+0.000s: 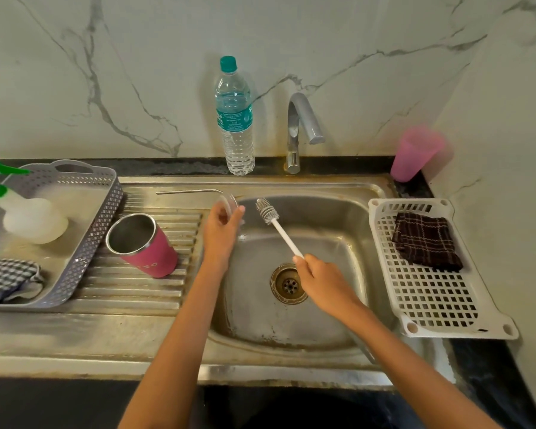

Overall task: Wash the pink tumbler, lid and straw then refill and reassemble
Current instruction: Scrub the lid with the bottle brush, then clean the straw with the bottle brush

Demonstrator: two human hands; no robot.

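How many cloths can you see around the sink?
2: a checked cloth in the grey tray at left, and a dark cloth on the white rack at right. Others may be hidden.

Pale marbled wall [136,72], black counter [483,382], steel sink [322,184], curved chrome tap [300,119], soft light

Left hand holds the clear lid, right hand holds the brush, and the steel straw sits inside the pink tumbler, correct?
No: the head view shows the steel straw lying on the drainboard behind the pink tumbler, not inside it. The rest holds.
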